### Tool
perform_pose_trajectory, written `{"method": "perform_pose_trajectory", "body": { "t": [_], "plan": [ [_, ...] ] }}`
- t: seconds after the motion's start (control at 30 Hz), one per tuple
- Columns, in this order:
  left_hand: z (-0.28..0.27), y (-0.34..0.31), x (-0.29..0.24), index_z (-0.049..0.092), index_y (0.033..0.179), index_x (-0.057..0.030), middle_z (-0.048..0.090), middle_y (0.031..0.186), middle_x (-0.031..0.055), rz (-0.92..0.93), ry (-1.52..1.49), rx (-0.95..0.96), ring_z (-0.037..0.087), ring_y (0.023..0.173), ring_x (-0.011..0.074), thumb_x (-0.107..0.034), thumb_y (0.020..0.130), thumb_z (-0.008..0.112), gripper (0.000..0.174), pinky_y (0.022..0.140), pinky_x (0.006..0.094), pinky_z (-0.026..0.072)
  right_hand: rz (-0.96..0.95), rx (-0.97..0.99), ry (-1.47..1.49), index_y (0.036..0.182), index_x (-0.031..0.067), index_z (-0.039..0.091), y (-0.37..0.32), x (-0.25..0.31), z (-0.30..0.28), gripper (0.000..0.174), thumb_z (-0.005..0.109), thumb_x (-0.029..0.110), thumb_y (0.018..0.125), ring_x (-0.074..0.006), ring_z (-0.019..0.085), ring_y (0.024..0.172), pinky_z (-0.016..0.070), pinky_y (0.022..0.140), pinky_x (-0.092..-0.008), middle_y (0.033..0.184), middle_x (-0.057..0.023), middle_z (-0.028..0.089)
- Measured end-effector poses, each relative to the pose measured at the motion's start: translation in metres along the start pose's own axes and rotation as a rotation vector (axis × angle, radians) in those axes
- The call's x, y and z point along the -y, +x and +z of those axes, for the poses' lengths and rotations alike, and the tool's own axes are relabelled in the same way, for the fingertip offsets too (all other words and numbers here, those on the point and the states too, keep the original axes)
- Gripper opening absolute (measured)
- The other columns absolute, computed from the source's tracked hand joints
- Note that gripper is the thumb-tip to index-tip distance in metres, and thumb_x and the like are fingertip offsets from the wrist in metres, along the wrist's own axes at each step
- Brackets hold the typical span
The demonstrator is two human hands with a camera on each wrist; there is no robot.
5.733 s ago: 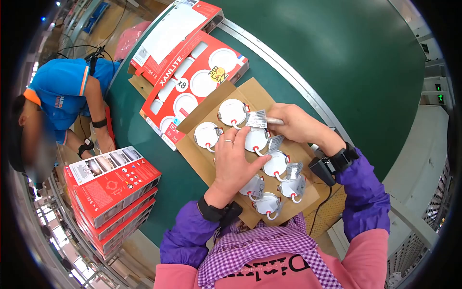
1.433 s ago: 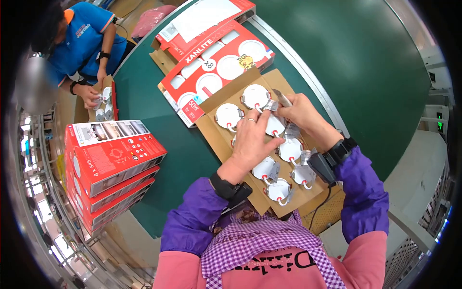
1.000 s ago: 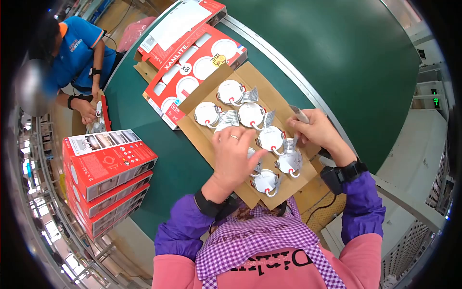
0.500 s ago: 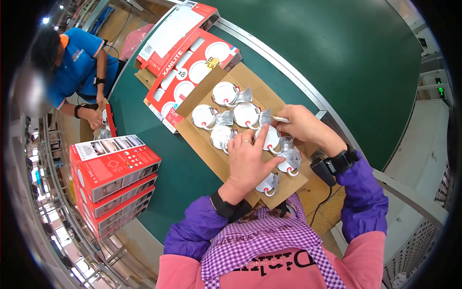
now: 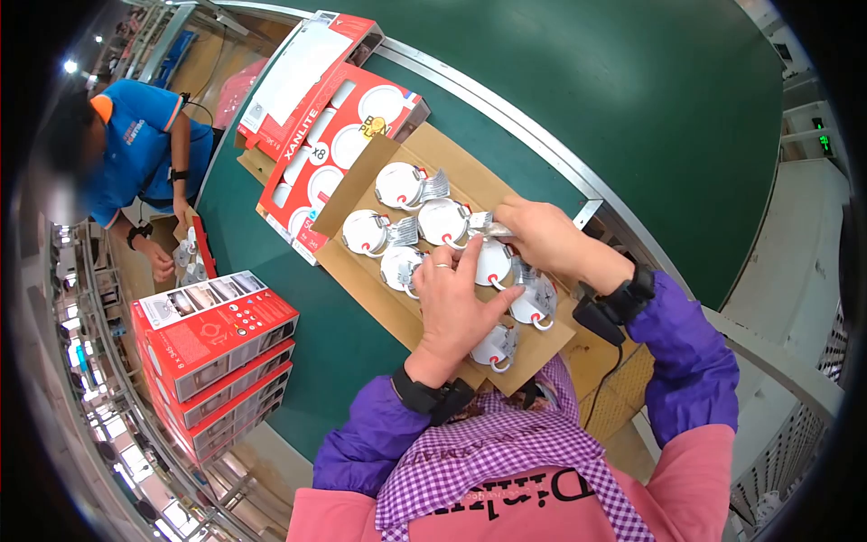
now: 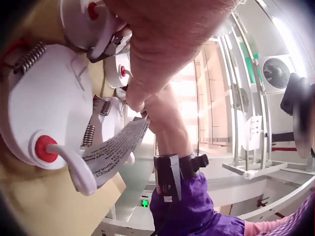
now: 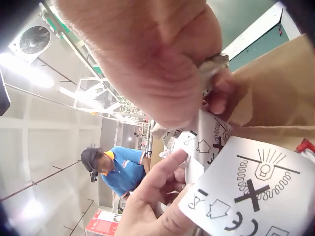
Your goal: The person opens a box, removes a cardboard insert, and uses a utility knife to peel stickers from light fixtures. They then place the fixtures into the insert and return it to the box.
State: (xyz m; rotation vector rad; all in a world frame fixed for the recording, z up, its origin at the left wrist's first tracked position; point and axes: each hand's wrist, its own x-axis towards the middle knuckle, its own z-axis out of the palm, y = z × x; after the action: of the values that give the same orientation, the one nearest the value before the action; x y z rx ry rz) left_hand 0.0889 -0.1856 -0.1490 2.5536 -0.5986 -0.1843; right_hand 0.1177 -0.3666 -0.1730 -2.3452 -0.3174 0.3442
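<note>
Several white round downlights (image 5: 398,185), with red cable plugs and printed tags, lie in an open cardboard box (image 5: 375,294). My left hand (image 5: 449,305) rests over the downlights; its index finger and thumb spread on either side of one downlight (image 5: 494,264). My right hand (image 5: 544,238) comes in from the right and grips a slim, pale, pen-like tool (image 5: 499,231) close to a tag (image 5: 480,219). In the right wrist view the tool (image 7: 215,65) shows between finger and thumb, right above a printed tag (image 7: 256,184). Its tip is hidden there.
A red XANLITE box (image 5: 361,113) lies beyond the cardboard box on the green table (image 5: 614,72). Several red boxes (image 5: 217,321) stand stacked at the left. Behind them a person in a blue shirt (image 5: 140,131) handles another box. A metal rail (image 5: 506,108) crosses the table.
A second ago my hands were apart, the tool held off to the right. Now the right hand has moved in with it to a tag, and the left hand's index finger is near it.
</note>
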Motion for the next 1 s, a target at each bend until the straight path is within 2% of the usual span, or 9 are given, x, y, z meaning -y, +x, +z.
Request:
{"method": "perform_pose_trajectory", "body": {
  "t": [0.17, 0.3, 0.37, 0.43, 0.5, 0.53, 0.7, 0.93, 1.0],
  "plan": [
    [0.006, -0.002, 0.003, 0.053, 0.122, -0.0054, 0.047, 0.097, 0.0125, -0.007, 0.017, -0.017, 0.046, 0.093, 0.0289, -0.042, 0.06, 0.081, 0.077, 0.083, 0.0412, 0.0325, -0.179, -0.16, -0.042, 0.092, 0.0037, 0.055, -0.021, 0.009, 0.007, 0.02, 0.059, 0.001, 0.073, -0.0362, 0.057, 0.084, 0.0478, 0.068, -0.0435, 0.088, -0.0134, 0.054],
    [0.006, -0.003, 0.001, 0.049, 0.125, -0.0034, 0.047, 0.102, 0.0126, 0.01, 0.02, -0.055, 0.046, 0.096, 0.0291, -0.042, 0.061, 0.081, 0.081, 0.086, 0.0425, 0.0316, -0.203, -0.196, 0.206, 0.087, 0.0019, 0.055, -0.008, -0.011, 0.002, 0.011, 0.059, 0.0, 0.077, -0.0275, 0.056, 0.073, 0.0478, 0.064, -0.0352, 0.081, -0.0125, 0.053],
    [0.007, -0.002, 0.002, 0.048, 0.123, -0.002, 0.048, 0.105, 0.0137, 0.0, -0.039, -0.083, 0.046, 0.098, 0.0307, -0.04, 0.06, 0.082, 0.081, 0.088, 0.0433, 0.0317, 0.045, -0.094, 0.421, 0.086, 0.002, 0.056, -0.007, -0.002, -0.012, 0.004, 0.059, 0.003, 0.083, -0.0215, 0.057, 0.07, 0.0475, 0.063, -0.0332, 0.08, -0.0107, 0.055],
    [0.007, -0.004, 0.005, 0.047, 0.122, -0.0006, 0.049, 0.108, 0.0149, -0.002, -0.102, -0.106, 0.046, 0.101, 0.0323, -0.038, 0.06, 0.083, 0.081, 0.09, 0.0441, 0.0318, 0.047, -0.13, 0.401, 0.084, -0.0004, 0.057, -0.009, -0.001, -0.014, 0.009, 0.06, 0.008, 0.086, -0.0177, 0.058, 0.068, 0.0473, 0.063, -0.032, 0.081, -0.0096, 0.057],
    [0.008, -0.008, 0.007, 0.045, 0.118, 0.0008, 0.049, 0.113, 0.0165, -0.015, -0.149, -0.08, 0.045, 0.104, 0.0347, -0.034, 0.059, 0.084, 0.078, 0.092, 0.0447, 0.0327, 0.286, -0.138, 0.424, 0.088, -0.0002, 0.061, -0.011, 0.006, -0.025, 0.013, 0.06, 0.012, 0.083, -0.0298, 0.059, 0.073, 0.0467, 0.067, -0.036, 0.084, -0.0165, 0.06],
    [0.01, -0.009, 0.008, 0.045, 0.118, 0.0008, 0.049, 0.113, 0.0165, -0.017, -0.15, -0.082, 0.045, 0.104, 0.0347, -0.034, 0.059, 0.084, 0.078, 0.092, 0.0447, 0.0327, 0.395, -0.081, 0.431, 0.087, -0.0002, 0.064, -0.011, 0.009, -0.027, 0.014, 0.062, 0.013, 0.082, -0.0291, 0.06, 0.073, 0.0471, 0.067, -0.0358, 0.084, -0.0159, 0.062],
    [0.011, -0.012, 0.008, 0.047, 0.114, 0.0007, 0.051, 0.112, 0.0166, 0.046, -0.104, -0.173, 0.047, 0.103, 0.0333, -0.031, 0.06, 0.084, 0.072, 0.091, 0.0436, 0.0358, 0.206, -0.149, 0.422, 0.088, 0.0, 0.067, -0.014, 0.014, -0.001, 0.018, 0.064, 0.015, 0.079, -0.0303, 0.06, 0.071, 0.0472, 0.066, -0.0368, 0.083, -0.0155, 0.06],
    [0.01, -0.014, 0.012, 0.052, 0.113, 0.0019, 0.052, 0.112, 0.017, 0.07, -0.138, -0.183, 0.049, 0.102, 0.033, -0.029, 0.061, 0.084, 0.068, 0.089, 0.0418, 0.0377, 0.422, -0.156, 0.38, 0.086, 0.0002, 0.068, 0.0, 0.034, 0.008, 0.023, 0.07, 0.02, 0.073, -0.0298, 0.06, 0.073, 0.0482, 0.068, -0.0369, 0.085, -0.0171, 0.057],
    [0.01, -0.014, 0.012, 0.054, 0.11, 0.0032, 0.052, 0.11, 0.0165, 0.072, -0.171, -0.206, 0.05, 0.101, 0.033, -0.029, 0.062, 0.082, 0.064, 0.088, 0.0423, 0.037, 0.434, -0.209, 0.414, 0.08, -0.0015, 0.066, 0.002, 0.034, 0.011, 0.021, 0.073, 0.016, 0.073, -0.0197, 0.056, 0.073, 0.0463, 0.067, -0.0325, 0.083, -0.0106, 0.057]
  ]
}}
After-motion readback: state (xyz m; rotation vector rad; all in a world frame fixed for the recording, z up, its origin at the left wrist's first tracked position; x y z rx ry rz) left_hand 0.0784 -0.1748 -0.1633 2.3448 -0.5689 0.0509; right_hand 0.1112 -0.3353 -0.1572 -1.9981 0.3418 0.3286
